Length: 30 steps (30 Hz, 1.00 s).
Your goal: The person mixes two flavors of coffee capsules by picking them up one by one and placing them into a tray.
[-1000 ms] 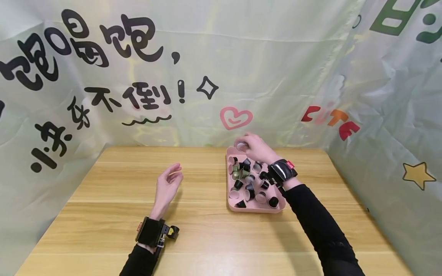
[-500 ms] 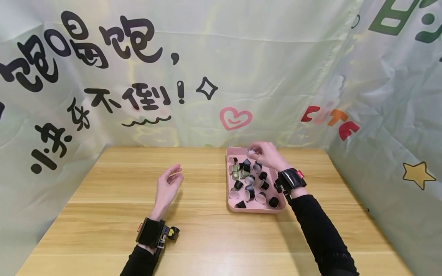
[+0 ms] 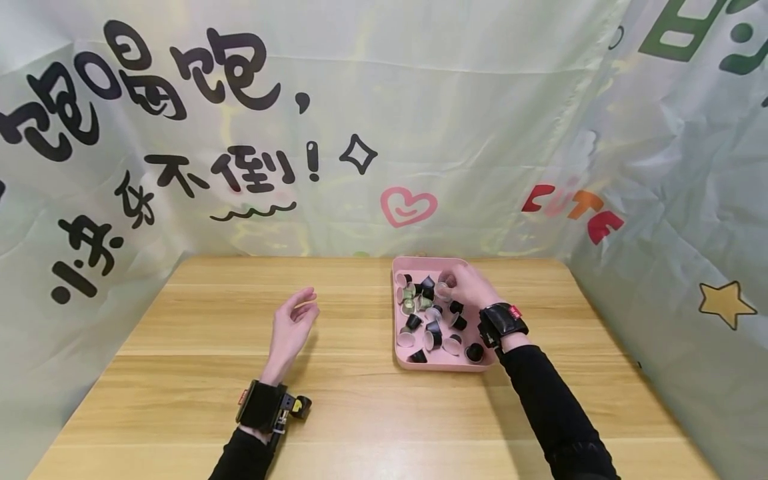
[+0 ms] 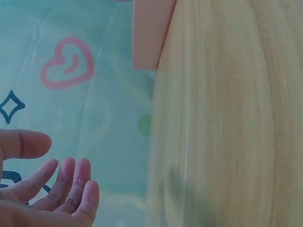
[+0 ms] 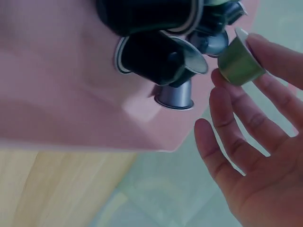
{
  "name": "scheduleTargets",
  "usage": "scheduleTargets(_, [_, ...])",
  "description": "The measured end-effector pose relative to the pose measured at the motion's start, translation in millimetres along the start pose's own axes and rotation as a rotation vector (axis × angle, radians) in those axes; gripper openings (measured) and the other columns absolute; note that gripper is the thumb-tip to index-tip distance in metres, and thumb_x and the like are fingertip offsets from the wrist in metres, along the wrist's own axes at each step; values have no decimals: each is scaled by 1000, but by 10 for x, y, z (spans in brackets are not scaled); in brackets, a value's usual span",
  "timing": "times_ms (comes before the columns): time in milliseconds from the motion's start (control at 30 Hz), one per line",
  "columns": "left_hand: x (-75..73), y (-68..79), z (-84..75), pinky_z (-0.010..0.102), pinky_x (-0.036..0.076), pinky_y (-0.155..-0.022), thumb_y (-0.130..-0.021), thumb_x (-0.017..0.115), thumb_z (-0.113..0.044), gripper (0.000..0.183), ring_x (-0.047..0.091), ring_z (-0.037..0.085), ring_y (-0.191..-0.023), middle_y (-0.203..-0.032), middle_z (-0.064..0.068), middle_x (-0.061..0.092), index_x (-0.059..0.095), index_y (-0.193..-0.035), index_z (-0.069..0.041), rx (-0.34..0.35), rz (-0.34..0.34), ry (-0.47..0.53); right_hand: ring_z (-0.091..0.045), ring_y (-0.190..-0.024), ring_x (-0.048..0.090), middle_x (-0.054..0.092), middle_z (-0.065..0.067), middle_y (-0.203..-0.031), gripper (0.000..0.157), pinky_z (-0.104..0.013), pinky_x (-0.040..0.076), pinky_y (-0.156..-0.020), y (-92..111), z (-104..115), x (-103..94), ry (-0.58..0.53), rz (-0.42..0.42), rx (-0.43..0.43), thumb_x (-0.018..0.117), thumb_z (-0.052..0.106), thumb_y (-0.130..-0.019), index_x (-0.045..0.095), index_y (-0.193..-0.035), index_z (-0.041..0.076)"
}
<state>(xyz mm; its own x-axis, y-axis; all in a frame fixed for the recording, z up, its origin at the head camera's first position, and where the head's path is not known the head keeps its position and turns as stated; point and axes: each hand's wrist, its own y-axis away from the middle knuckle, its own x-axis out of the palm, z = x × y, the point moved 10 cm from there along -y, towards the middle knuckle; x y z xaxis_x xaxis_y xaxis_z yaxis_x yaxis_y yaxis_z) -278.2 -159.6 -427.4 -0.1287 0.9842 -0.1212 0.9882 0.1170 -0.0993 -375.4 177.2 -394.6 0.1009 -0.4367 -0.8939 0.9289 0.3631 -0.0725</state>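
Note:
My right hand (image 3: 472, 287) is over the back right part of a pink tray (image 3: 445, 367). Its thumb and fingers pinch a green coffee capsule (image 5: 239, 61), seen from the side in the right wrist view, its pale lid turned toward the thumb. Beneath and around it, several loose coffee capsules lie in the tray, among them a black capsule (image 3: 475, 352), a green capsule (image 3: 408, 306) and a silver-grey capsule (image 5: 175, 96). On the left, my left hand (image 3: 292, 325) hovers above the table with relaxed, slightly bent fingers and holds nothing.
The light wooden table (image 3: 354, 413) carries the tray right of centre, near its back edge. A printed cloth (image 3: 336, 80) hangs behind the table and along its sides. Each wrist wears a black strap with a small camera (image 3: 300, 405).
My right hand, with the capsule between its fingers, has moved from the tray's back edge toward the right and nearer, down over the other capsules. The left hand stays put.

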Motion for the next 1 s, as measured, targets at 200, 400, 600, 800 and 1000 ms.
scheduleTargets(200, [21,9,5,0,44,-90,-98,56,-2,48,54,35,-134,-146,22,52,48,-145,-2,-9,5,5,-18,-70,60,72,-8,-85,14,-29,46,-63,-15,-64,111,56,50,17,72,13,-89,74,-100,5])
scheduleTargets(400, [25,6,-6,0,44,-90,-98,56,-3,48,54,33,-133,-147,21,52,48,-146,-3,-8,6,3,-24,-84,67,75,-13,-95,17,-39,55,-73,2,-72,114,75,43,24,70,12,-91,73,-105,1])
scheduleTargets(600, [10,-1,1,1,44,-91,-98,56,-3,48,54,33,-133,-146,22,52,48,-146,-2,-2,7,6,-30,-89,68,72,-16,-99,21,-45,55,-78,83,-16,27,38,-11,12,68,14,-94,71,-110,0])
scheduleTargets(800, [-22,-1,3,0,44,-90,-98,57,-3,47,54,35,-134,-146,23,53,50,-144,-3,-8,-7,11,-32,-98,68,73,-15,-106,25,-48,55,-86,284,66,-117,-42,-75,10,64,21,-96,72,-113,4])
scheduleTargets(1000, [-43,1,-23,22,50,-107,-98,57,-4,44,56,35,-132,-144,22,55,54,-142,-4,17,-5,-58,-35,-103,65,71,-21,-116,30,-50,54,-90,625,73,-230,-144,-151,27,63,22,-99,68,-121,1])
